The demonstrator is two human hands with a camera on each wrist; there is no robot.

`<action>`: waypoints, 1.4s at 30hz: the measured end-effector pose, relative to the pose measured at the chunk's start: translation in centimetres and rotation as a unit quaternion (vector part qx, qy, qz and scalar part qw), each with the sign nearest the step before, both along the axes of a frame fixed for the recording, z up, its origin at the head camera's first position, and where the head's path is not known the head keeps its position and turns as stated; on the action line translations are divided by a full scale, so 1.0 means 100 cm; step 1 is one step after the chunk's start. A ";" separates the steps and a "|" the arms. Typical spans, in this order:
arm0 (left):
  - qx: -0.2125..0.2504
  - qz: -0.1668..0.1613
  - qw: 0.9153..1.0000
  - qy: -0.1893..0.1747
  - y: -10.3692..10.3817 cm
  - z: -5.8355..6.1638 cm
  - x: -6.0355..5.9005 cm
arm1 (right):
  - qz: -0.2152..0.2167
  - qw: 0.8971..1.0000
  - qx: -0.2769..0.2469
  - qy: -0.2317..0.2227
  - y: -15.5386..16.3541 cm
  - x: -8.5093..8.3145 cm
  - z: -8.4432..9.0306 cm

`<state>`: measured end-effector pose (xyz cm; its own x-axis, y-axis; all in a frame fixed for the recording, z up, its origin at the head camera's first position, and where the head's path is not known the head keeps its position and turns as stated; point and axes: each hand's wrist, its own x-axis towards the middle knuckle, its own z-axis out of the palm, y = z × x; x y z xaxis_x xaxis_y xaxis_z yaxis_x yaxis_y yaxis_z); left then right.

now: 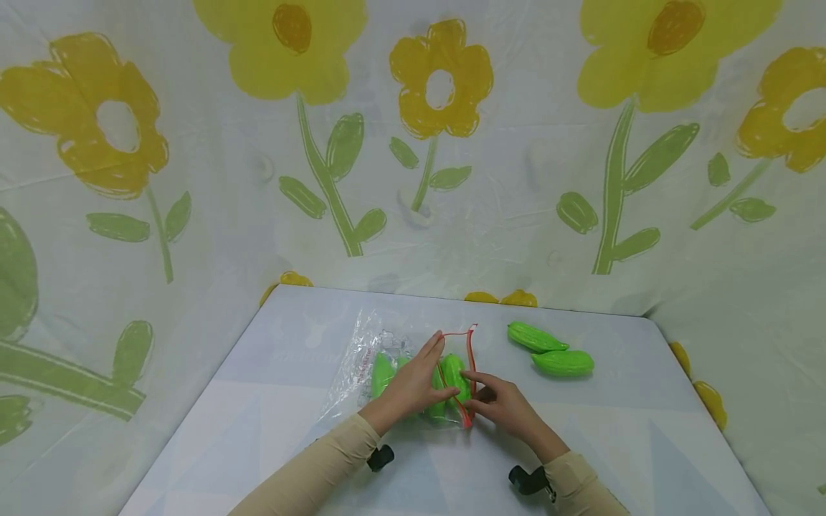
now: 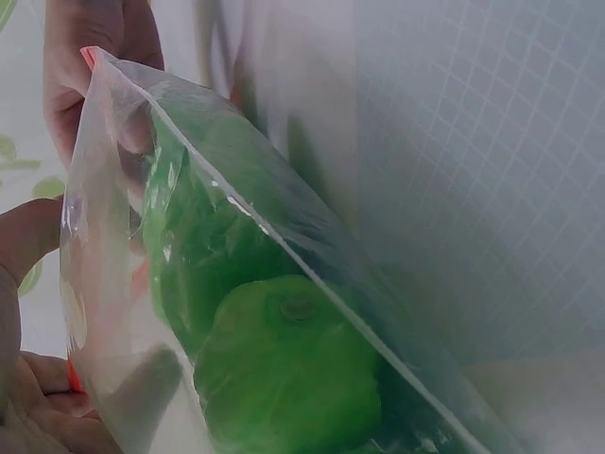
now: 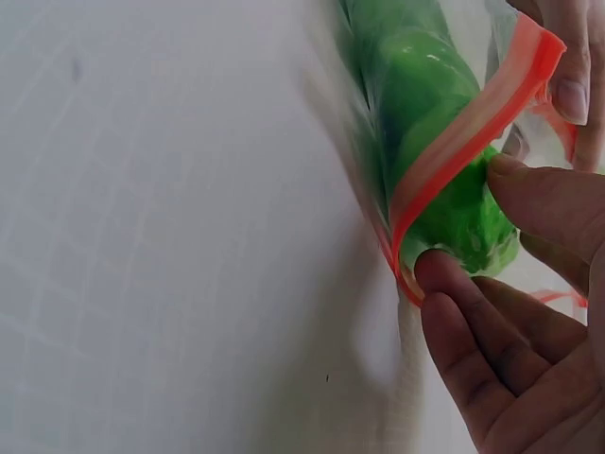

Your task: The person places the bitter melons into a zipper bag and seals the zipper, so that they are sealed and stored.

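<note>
Pinching a green gourd [image 1: 455,374], the right hand [image 1: 508,405] looks nearer; the gourd lies just left of that grip — in the red-edged mouth of the plastic bag [image 1: 355,362], long axis running near to far — with the left hand [image 1: 413,380] spread beyond.

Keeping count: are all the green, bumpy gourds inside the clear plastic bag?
No, two green, bumpy gourds lie on the pale table, outside the clear plastic bag.

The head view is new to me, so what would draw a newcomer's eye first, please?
Probably the big yellow flowers on the backdrop behind the table. Then the red-edged clear bag holding bright green vegetables, with the left hand and right hand at its mouth. Two loose green vegetables lie to the bag's right.
</note>
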<state>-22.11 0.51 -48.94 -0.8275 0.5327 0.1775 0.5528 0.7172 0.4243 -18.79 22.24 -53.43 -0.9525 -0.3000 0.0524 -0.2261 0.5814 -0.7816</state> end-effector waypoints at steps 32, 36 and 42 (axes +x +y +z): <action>-0.001 -0.005 1.000 -0.009 -0.001 0.000 0.001 | -0.080 0.996 0.023 0.033 0.040 0.009 -0.003; -0.001 -0.005 1.000 -0.011 -0.002 0.001 0.001 | -0.088 0.995 0.032 0.030 0.049 0.011 -0.001; 0.004 -0.009 1.000 -0.019 -0.001 0.002 0.002 | -0.091 0.994 0.045 0.042 0.062 0.013 0.002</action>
